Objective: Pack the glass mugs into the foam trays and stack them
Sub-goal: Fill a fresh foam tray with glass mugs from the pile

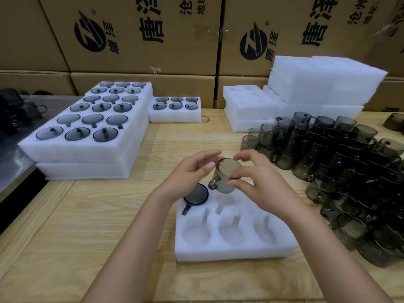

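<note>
Above the tray (236, 252) a mug (227, 173) is pinched by the right hand (258, 182), left hand (185, 178) open. If slipped, it could be cracked against the seated mug (196, 194).

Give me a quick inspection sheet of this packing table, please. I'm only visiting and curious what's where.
Surface: light wooden table.
Job's things: front foam tray has one seated mug in its far-left pocket, and the other visible pockets are empty. A held mug is above it. Loose mugs are piled at the right and filled trays stacked at the left. A small filled tray and empty trays stand behind.
Clutter: brown glass piece at the far right, dark glassware at the far left.
Hands: right hand pinches the held mug. Left hand is beside its rim with fingers relaxed; contact unclear.
Cables: nothing seen.
Surroundings: printed cardboard boxes stacked behind.
</note>
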Action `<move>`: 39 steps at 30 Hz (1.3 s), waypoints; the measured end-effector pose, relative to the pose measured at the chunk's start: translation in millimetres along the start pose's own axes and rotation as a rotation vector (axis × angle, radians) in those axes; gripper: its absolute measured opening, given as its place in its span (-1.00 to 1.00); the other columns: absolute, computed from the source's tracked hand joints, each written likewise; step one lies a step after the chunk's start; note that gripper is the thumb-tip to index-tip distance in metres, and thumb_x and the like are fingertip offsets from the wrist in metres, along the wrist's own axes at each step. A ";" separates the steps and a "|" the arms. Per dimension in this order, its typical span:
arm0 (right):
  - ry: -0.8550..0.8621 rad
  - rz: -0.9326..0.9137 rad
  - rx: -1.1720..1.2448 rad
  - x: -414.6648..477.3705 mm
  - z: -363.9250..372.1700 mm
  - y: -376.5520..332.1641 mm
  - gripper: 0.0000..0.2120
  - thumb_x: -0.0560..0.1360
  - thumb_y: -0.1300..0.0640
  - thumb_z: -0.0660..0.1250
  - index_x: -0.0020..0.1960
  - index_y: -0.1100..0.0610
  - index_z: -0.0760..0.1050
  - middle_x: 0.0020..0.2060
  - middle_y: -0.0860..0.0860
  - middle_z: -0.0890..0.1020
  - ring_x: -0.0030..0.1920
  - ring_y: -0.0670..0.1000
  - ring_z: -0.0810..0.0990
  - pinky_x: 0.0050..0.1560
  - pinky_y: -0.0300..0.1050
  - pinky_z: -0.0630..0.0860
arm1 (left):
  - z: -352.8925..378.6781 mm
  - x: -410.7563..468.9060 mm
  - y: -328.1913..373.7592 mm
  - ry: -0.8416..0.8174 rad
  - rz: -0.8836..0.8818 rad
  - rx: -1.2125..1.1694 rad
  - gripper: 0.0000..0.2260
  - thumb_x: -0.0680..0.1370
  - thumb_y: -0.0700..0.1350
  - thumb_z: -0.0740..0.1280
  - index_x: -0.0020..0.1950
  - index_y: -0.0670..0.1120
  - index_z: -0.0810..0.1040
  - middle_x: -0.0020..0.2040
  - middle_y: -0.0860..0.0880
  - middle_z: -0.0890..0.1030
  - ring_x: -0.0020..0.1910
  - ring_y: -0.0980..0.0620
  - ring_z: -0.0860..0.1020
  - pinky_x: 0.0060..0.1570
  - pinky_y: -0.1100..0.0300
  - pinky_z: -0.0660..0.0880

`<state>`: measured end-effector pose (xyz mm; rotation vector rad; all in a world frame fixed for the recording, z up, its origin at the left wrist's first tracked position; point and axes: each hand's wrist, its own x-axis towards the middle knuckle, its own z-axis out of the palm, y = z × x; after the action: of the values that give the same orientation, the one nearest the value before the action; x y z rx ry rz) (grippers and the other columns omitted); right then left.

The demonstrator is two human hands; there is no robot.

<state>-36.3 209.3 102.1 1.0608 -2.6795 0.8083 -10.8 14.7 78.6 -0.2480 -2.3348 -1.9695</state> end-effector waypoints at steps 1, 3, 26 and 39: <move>-0.024 0.009 0.023 -0.7 0.9 -0.2 -0.88 0.48 0.10 0.39 -0.09 0.13 0.66 0.24 -0.01 0.41 0.22 -0.10 0.30 0.10 -0.41 0.10 | 3.1 0.1 1.1 -0.025 0.003 -0.006 -0.71 0.63 -0.25 0.19 0.33 -0.07 0.47 0.22 0.03 0.59 0.22 0.19 0.54 0.14 0.38 0.43; -0.058 0.040 0.073 -1.4 1.0 2.2 -0.90 0.48 0.09 0.39 -0.10 0.08 0.66 0.30 -0.04 0.40 0.21 -0.14 0.34 0.08 -0.41 0.15 | 6.7 -0.6 0.9 -0.036 0.008 -0.044 -0.71 0.61 -0.29 0.22 0.29 -0.08 0.50 0.18 0.01 0.61 0.18 0.18 0.56 0.08 0.38 0.44; -0.172 0.116 0.308 12.0 22.1 23.5 -0.66 0.54 -0.07 0.24 0.30 -0.06 0.43 0.24 -0.20 0.51 0.27 -0.18 0.42 0.19 -0.30 0.34 | 8.4 -7.6 -23.6 -0.045 0.002 0.449 -0.83 0.28 -0.07 0.60 -0.30 0.03 0.62 0.04 0.21 0.63 0.12 0.36 0.50 0.12 0.42 0.37; -0.434 0.218 -0.291 20.4 64.9 21.5 -0.47 0.60 -0.16 -0.13 0.54 -0.10 -0.12 0.53 -0.04 0.00 0.53 0.10 -0.13 0.42 0.17 -0.40 | 50.6 -12.3 -23.8 -0.087 -0.147 1.041 -0.35 0.50 0.33 -0.24 0.56 0.12 -0.01 0.57 0.02 0.06 0.52 0.09 0.07 0.48 -0.02 -0.12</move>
<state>-62.0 175.6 44.7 0.9738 -3.1858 0.2107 -0.5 59.8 44.8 -0.0760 -3.0979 -0.5536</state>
